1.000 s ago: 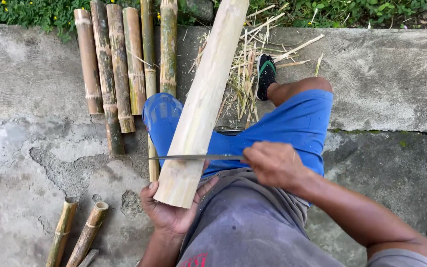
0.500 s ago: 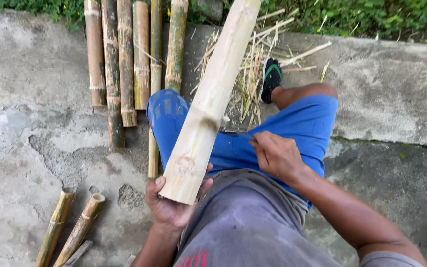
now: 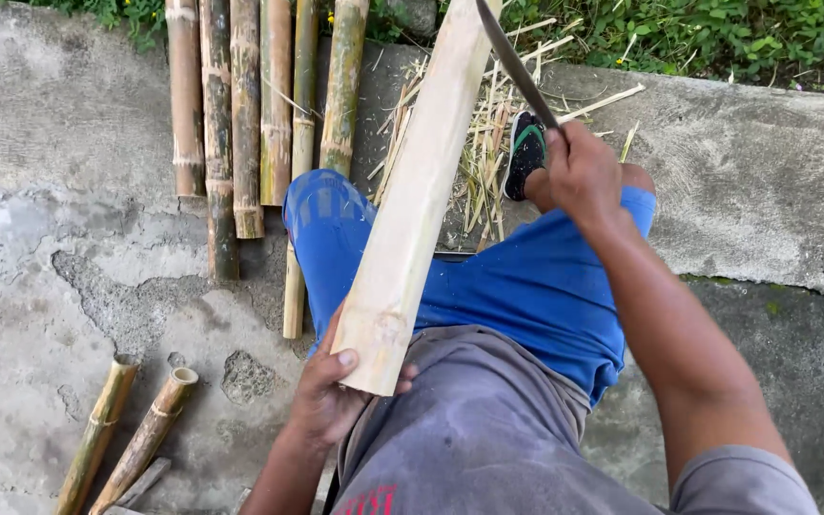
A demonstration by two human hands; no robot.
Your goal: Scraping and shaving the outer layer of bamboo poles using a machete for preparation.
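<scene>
Bamboo throughout. We see a pale, peeled bamboo pole [image 3: 410,205] slanting across the lap, its cut near end low at the blue shorts [image 3: 517,296], its far end running off the top of the view. The left hand [image 3: 328,393] is closed around that near end from below, thumb pressed on the cut face. The right hand [image 3: 579,174] is raised above the right knee, fist wrapped tight on the handle of a long dark blade [image 3: 512,62]. The blade points up and away, its edge lying close beside the upper part of the pole; we cannot tell whether it touches.

On the concrete ground [image 3: 69,286], toward the far left edge, a row of green-brown bamboo stalks [image 3: 240,114] lies side by side, ends pointing at us. Two short bamboo pieces [image 3: 121,439] lie near the lower left corner. Pale shavings [image 3: 488,143] are strewn just beyond the knees, around a dark sandal [image 3: 526,153]. Grass [image 3: 717,38] borders the far edge of the concrete. A grey shirt [image 3: 488,439] fills the bottom of the view.
</scene>
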